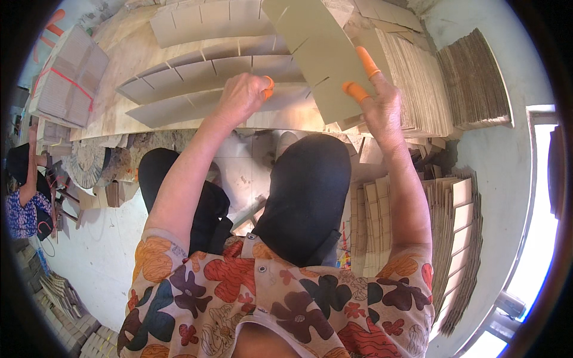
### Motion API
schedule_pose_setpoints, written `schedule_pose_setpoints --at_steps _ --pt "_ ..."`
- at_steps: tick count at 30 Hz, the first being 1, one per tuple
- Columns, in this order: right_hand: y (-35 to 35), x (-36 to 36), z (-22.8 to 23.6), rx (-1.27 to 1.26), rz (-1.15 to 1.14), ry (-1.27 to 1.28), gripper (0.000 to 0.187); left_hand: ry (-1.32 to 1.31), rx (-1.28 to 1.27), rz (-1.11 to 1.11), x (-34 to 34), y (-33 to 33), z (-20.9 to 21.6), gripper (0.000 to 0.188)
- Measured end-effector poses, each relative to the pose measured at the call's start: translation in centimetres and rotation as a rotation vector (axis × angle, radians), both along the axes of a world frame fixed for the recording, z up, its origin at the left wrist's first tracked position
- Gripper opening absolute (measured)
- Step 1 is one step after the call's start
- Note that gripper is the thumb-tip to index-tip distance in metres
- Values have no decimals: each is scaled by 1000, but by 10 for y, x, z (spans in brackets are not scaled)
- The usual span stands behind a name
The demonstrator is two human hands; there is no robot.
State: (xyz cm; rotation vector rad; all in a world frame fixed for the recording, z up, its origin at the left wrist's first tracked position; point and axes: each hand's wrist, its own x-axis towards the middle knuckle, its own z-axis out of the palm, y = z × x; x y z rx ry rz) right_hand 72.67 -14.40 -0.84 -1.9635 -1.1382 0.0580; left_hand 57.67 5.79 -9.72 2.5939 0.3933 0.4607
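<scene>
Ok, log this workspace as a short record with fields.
Right hand: holds a slotted cardboard panel, tilted
Left hand: curled over slotted strips; whether it grips one is unclear
Finger covers: orange, on both hands
Table: wooden, strips standing on edge
Table's right: stacked cardboard
Table's left: pale box-shaped pack

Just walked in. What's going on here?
A person is handling slotted cardboard at a wooden table. The right hand, with orange finger covers, grips a slotted cardboard strip slanting over the tabletop. The left hand is curled by several similar strips standing on edge; whether it holds anything is unclear. A tall stack of cardboard stands beyond the right hand, to its right.
</scene>
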Motion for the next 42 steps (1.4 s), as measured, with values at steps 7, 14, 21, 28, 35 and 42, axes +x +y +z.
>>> schedule_pose_setpoints --at_steps 7,14,21,28,35,42 --pt "-4 4 3 21 12 86 61 22 -68 -15 -3 1 6 12" --pt "-5 2 -18 -3 38 29 65 44 -130 -59 -2 1 6 14" --pt "-12 3 -32 21 27 -72 66 -402 268 46 23 36 20 18" --pt "-15 0 -35 31 76 -61 65 8 106 95 24 55 -1 17" --pt "-10 3 -46 40 180 -87 67 -73 120 81 24 48 -4 13" --pt "3 12 -37 -191 201 59 62 -56 100 94 26 49 -4 13"
